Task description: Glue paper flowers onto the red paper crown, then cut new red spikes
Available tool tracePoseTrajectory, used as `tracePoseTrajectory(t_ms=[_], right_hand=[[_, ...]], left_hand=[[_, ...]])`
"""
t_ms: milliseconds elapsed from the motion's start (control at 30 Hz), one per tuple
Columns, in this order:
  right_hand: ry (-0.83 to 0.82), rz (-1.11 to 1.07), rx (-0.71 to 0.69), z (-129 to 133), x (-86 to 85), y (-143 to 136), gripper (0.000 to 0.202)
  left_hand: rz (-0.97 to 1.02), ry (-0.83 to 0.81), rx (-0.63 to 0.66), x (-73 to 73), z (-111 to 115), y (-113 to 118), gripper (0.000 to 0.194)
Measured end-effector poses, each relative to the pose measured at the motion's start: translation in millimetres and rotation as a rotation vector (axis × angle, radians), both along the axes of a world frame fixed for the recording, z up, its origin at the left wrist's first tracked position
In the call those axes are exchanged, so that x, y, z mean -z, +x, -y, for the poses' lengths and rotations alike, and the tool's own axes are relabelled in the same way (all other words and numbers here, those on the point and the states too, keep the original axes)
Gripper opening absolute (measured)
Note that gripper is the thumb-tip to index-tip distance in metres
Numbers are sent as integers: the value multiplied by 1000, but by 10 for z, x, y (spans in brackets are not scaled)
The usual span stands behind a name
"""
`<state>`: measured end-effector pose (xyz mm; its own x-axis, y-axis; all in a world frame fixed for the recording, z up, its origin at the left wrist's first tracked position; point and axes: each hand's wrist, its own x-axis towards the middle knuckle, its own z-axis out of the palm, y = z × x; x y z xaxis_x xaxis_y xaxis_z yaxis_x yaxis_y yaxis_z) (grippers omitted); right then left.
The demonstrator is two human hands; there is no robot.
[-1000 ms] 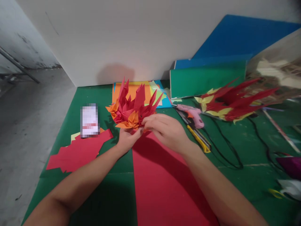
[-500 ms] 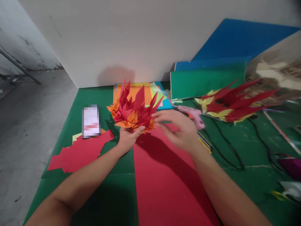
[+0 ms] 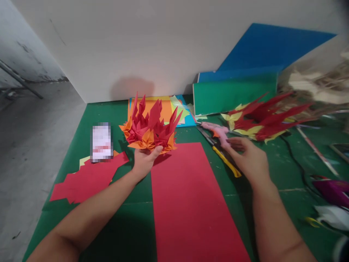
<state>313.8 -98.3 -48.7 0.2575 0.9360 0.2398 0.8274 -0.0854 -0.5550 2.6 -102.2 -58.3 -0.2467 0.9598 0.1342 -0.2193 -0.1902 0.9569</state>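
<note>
A folded red paper crown with orange paper flowers around its base (image 3: 152,125) is held up by my left hand (image 3: 144,163), thumb over its front lower edge. At the handle of a pink glue gun (image 3: 218,131) is my right hand (image 3: 249,160), its thumb and fingers closed around the handle's lower end. The glue gun lies on the green table, nozzle towards the left. A yellow-handled cutter (image 3: 226,162) rests just beside it. Below the crown a long red sheet (image 3: 191,196) lies flat.
Cut red pieces (image 3: 84,182) and a blurred-out phone (image 3: 101,142) lie at left. Coloured sheets (image 3: 163,108) are at the back. A second red crown with yellow flowers (image 3: 259,120), a black cord (image 3: 296,163) and a purple object (image 3: 331,191) are at right.
My right hand has left the crown's right side and moved right to the glue gun's handle. My left hand still holds the crown. The view has shifted slightly.
</note>
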Motion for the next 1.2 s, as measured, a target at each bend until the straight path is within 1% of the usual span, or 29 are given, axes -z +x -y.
tracePoseTrajectory(t_ms=[67, 233, 300, 400, 500, 600, 633, 667, 733, 800, 867, 900, 933, 1033, 1133, 1200], right_hand=[[28, -4, -2, -19, 3, -6, 25], [150, 190, -59, -52, 91, 64, 25], [166, 217, -79, -51, 110, 79, 25], [191, 225, -110, -41, 102, 73, 21], [287, 264, -133, -22, 51, 12, 16], [389, 232, -129, 34, -60, -197, 12], [448, 184, -139, 65, -113, -313, 9], [449, 132, -162, 99, -173, -451, 5], [469, 34, -270, 169, -306, -768, 7], [479, -10, -440, 215, -438, -1088, 18], [523, 72, -633, 219, -544, -1353, 25], [529, 131, -697, 206, -580, -1455, 27], [520, 177, -733, 187, -604, -1535, 28], [439, 249, -729, 123, -629, -1653, 24], [344, 286, -732, 96, -646, -1652, 17], [314, 311, -735, 105, -664, -1624, 12]], left_hand=[[-2, -1, -7, 3, -3, 1, 32], [14, 3, 10, -2, -1, -2, 31], [22, 2, 10, -12, 4, -3, 32], [33, -1, 7, -29, 14, -1, 31], [38, -9, 10, -42, 18, -1, 32], [40, -13, 5, -51, 18, -6, 33], [41, -9, 12, -52, 18, -8, 33], [42, -4, 25, -52, 19, -11, 32], [36, 4, 45, -52, 23, -17, 31], [20, 1, 26, -53, 29, -23, 31], [7, -9, 1, -59, 35, -27, 32], [5, -14, 0, -64, 38, -29, 33], [8, -17, 9, -69, 39, -31, 34], [26, -8, 42, -70, 40, -40, 35], [14, 16, 52, -40, 39, -49, 31], [-4, 35, 76, -12, 43, -51, 29]])
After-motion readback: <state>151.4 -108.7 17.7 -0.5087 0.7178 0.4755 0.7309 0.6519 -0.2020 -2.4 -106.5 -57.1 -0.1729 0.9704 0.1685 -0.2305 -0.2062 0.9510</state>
